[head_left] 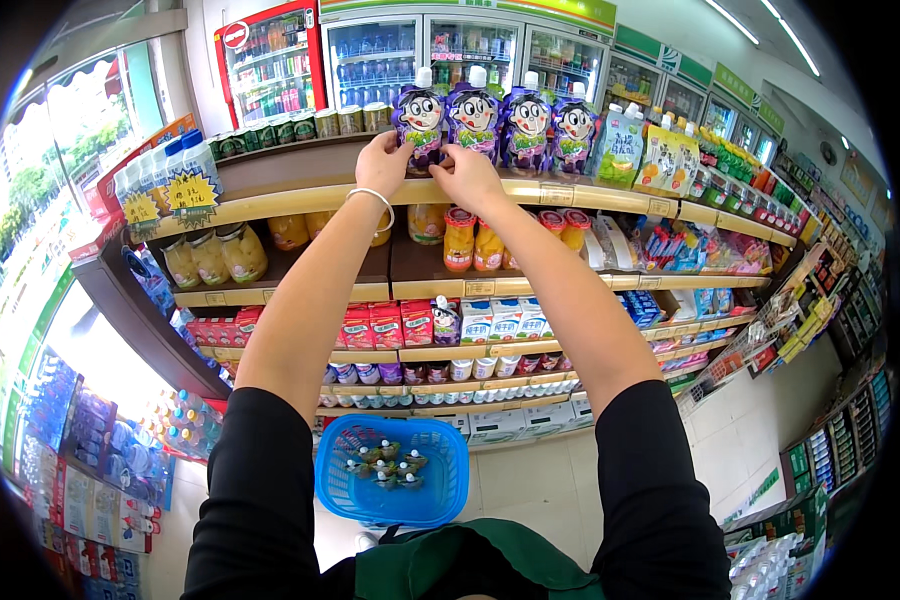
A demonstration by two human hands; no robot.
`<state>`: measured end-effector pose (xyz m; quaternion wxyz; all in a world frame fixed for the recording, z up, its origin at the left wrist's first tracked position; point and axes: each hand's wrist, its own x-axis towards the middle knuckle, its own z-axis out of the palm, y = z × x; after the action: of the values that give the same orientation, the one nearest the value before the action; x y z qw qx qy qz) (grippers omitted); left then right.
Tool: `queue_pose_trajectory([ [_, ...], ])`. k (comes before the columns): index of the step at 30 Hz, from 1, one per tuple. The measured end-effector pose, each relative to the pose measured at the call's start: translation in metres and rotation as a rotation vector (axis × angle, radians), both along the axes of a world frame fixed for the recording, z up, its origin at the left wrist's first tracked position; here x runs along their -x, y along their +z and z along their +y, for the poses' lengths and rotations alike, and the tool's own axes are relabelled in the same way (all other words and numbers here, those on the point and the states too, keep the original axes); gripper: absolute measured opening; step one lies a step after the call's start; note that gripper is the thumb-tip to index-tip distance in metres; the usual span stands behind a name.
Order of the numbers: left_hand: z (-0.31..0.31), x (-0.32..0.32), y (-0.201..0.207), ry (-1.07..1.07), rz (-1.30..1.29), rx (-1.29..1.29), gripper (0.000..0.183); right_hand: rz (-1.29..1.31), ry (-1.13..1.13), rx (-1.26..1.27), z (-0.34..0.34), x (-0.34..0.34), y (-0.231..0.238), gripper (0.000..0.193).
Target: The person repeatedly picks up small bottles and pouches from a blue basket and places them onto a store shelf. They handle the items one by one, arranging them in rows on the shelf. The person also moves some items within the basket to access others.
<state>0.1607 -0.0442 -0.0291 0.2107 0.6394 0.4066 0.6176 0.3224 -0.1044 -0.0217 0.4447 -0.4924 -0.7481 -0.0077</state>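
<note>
Both my hands are at the top shelf, arms stretched forward. My left hand [381, 167] pinches the lower left side of a purple spouted pouch [419, 112] with a cartoon face and a white cap. On the pouch's lower right side, the fingers of my right hand [469, 178] are closed. The pouch is upright at the left end of a row of matching pouches, right beside a second purple pouch [473, 108]. Below, near my body, a blue plastic basket [336, 490] contains several small spouted pouches [384, 462] with white caps.
Pale green and yellow pouches [620, 145] continue the row rightward; cans [327, 123] stand to the left. Lower shelves carry jars of fruit [459, 240], red cartons [387, 324] and a lone purple pouch [446, 322]. Bottled drinks [185, 420] are stacked at left. Glass-door fridges [374, 60] line the back.
</note>
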Motion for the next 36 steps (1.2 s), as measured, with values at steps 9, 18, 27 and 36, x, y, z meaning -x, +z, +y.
queue_pose_trajectory([
  [9,0.001,-0.005,0.029,-0.067,-0.013,-0.007,0.025,-0.020,-0.096,-0.033,-0.001,0.006,0.004,0.057],
  [18,-0.075,0.011,0.043,-0.432,-0.369,-0.150,0.015,0.270,0.121,-0.280,-0.016,-0.008,0.043,0.062],
  [27,-0.141,0.051,-0.055,-0.513,-0.318,0.157,0.016,0.460,0.404,0.288,-0.107,0.020,-0.012,0.026],
  [36,-0.190,0.082,-0.232,-0.322,-0.028,0.428,0.023,0.599,0.287,0.632,-0.154,0.037,-0.190,0.023],
])
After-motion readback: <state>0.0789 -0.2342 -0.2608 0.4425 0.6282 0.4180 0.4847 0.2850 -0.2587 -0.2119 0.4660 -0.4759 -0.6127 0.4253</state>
